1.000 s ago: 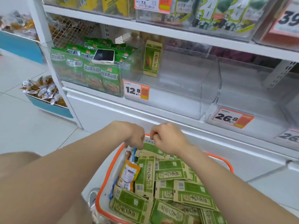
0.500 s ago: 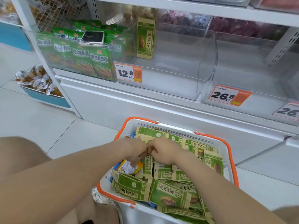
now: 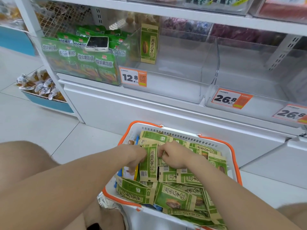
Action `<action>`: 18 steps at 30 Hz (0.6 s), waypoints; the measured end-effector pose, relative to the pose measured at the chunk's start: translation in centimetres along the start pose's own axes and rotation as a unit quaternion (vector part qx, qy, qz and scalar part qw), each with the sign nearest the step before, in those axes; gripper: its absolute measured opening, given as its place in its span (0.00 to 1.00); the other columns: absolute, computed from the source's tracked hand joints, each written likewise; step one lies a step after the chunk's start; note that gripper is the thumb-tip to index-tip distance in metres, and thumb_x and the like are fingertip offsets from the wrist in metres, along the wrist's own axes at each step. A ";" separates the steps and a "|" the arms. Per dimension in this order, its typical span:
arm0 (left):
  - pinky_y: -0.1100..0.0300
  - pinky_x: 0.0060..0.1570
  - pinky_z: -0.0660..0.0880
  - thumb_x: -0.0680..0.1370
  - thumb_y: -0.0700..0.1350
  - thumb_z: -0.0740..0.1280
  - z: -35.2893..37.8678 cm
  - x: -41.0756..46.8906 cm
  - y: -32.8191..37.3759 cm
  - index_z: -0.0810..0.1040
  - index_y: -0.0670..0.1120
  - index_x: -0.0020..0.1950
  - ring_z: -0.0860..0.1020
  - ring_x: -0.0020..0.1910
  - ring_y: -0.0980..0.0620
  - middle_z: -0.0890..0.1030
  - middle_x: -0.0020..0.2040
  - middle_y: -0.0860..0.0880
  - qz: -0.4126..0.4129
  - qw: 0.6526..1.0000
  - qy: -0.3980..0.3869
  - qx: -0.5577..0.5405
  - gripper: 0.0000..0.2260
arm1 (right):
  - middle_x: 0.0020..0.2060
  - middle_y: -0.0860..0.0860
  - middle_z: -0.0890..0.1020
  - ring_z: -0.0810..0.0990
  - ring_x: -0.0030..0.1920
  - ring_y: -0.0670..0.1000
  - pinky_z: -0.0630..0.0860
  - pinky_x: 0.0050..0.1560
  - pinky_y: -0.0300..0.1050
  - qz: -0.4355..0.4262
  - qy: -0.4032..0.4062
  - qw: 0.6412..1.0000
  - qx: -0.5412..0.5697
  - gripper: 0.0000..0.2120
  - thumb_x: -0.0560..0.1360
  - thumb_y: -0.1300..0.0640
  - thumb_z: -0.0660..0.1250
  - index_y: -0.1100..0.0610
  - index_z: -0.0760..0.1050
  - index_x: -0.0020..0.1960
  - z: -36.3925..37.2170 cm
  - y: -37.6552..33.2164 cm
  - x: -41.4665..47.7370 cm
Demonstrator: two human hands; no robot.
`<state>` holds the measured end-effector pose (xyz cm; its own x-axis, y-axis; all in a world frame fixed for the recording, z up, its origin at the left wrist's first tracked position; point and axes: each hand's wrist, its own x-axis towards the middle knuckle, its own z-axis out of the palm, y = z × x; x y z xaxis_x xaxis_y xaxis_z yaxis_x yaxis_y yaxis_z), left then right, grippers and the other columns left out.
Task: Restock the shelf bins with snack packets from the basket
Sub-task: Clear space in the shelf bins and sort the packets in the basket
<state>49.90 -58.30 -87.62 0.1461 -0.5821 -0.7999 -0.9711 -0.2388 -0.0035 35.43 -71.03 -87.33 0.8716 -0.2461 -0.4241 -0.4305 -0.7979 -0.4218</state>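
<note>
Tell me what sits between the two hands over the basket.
In the head view, one green and tan sunflower seed packet stands upright between the left hand and the right hand, each gripping an edge.

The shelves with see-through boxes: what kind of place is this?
Most likely a shop's snack aisle. Orange price tags sit on the clear shelf bins, one bin is packed with green snack packets, and a shopping basket holds seed packets.
</note>
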 end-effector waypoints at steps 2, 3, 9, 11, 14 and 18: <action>0.54 0.53 0.76 0.75 0.48 0.79 -0.1 0.0 0.5 0.79 0.43 0.65 0.80 0.59 0.44 0.82 0.61 0.46 0.019 1.000 0.013 0.014 0.21 | 0.46 0.46 0.80 0.75 0.39 0.41 0.73 0.46 0.42 0.000 0.000 1.000 0.000 0.15 0.79 0.63 0.60 0.53 0.82 0.59 -0.1 -0.1 -0.1; 0.55 0.52 0.76 0.76 0.48 0.79 -0.1 0.1 0.6 0.80 0.43 0.62 0.80 0.57 0.44 0.83 0.59 0.46 0.027 0.999 0.018 0.016 0.19 | 0.45 0.46 0.80 0.76 0.40 0.43 0.74 0.46 0.42 0.000 -0.001 1.000 -0.003 0.16 0.79 0.63 0.60 0.54 0.82 0.59 -0.2 -0.2 -0.2; 0.55 0.49 0.74 0.80 0.50 0.72 -2.0 -0.5 0.4 0.80 0.45 0.62 0.77 0.52 0.47 0.81 0.54 0.49 0.048 0.995 0.058 -0.066 0.14 | 0.55 0.50 0.83 0.81 0.54 0.52 0.79 0.57 0.48 0.014 -0.004 1.000 0.000 0.17 0.79 0.63 0.60 0.53 0.83 0.60 -0.9 -0.3 -0.4; 0.53 0.50 0.74 0.83 0.53 0.68 -3.5 -0.8 -0.2 0.79 0.44 0.59 0.76 0.48 0.47 0.79 0.49 0.48 0.044 0.985 0.100 -0.131 0.13 | 0.50 0.47 0.82 0.80 0.50 0.50 0.77 0.52 0.45 0.025 0.010 0.999 0.023 0.16 0.80 0.62 0.60 0.53 0.82 0.62 -1.5 0.1 -0.3; 0.52 0.45 0.72 0.86 0.54 0.61 -5.2 -1.3 -1.5 0.76 0.46 0.48 0.75 0.43 0.46 0.77 0.44 0.45 0.024 0.961 0.163 -0.222 0.15 | 0.42 0.47 0.81 0.80 0.40 0.47 0.77 0.42 0.44 0.047 0.054 0.978 0.195 0.11 0.83 0.52 0.65 0.50 0.77 0.64 -2.5 0.3 -0.3; 0.58 0.31 0.74 0.87 0.51 0.57 -6.1 -1.8 -2.2 0.74 0.48 0.62 0.79 0.31 0.47 0.81 0.45 0.41 -0.039 0.881 0.223 -0.415 0.11 | 0.60 0.51 0.81 0.84 0.52 0.47 0.79 0.50 0.43 0.021 0.056 0.931 0.361 0.28 0.71 0.45 0.81 0.41 0.73 0.66 -3.8 0.9 -0.7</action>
<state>52.89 -61.48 -82.49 0.4452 -0.7420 -0.5013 -0.5084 -0.6703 0.5406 35.29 -73.68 -84.32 0.8523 -0.3571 -0.3822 -0.4740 -0.2185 -0.8530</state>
